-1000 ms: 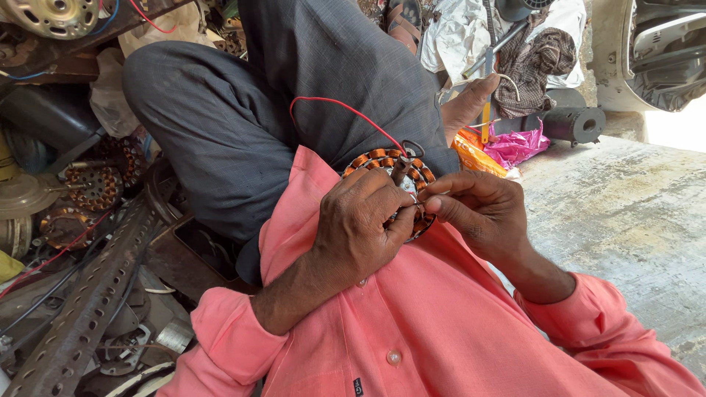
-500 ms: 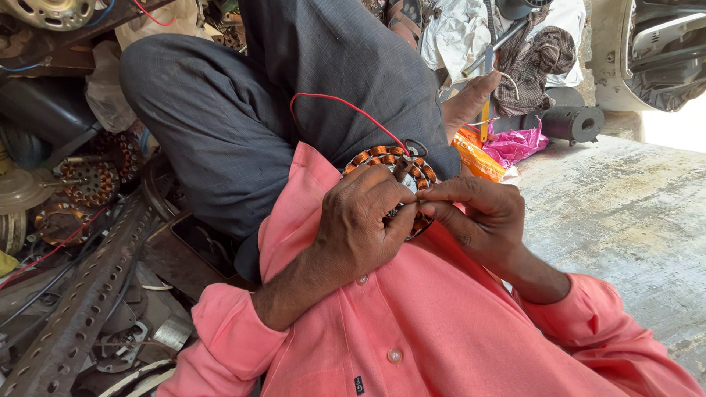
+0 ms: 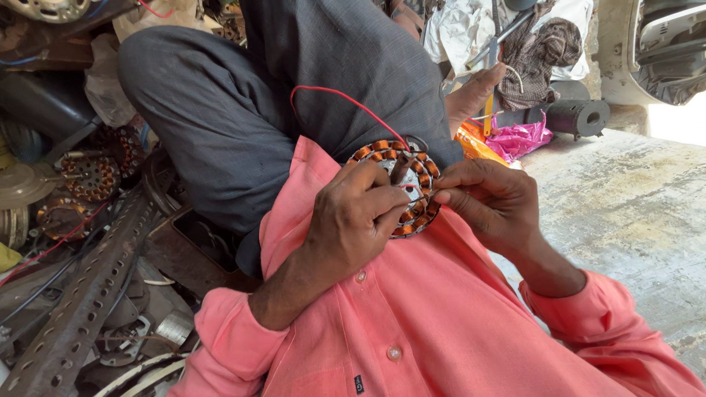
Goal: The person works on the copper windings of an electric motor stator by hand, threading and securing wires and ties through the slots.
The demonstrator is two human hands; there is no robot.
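Since the earlier frames, the left hand (image 3: 353,220) has slid slightly lower on the fan stator (image 3: 401,187), and the right hand (image 3: 489,202) has drawn its fingertips closer to the winding rim; the stator itself stays on the lap, resting against the pink shirt (image 3: 412,323). The change is small, which suggests fine work on the copper coils is under way rather than a repositioning. The left hand grasps the stator, thumb and fingers curled over its near edge. The right hand pinches at the right rim, apparently on a thin wire. A red lead wire (image 3: 331,95) arcs from the stator over the grey trousers (image 3: 220,117). Other wound stators (image 3: 92,176) lie among the scrap at left.
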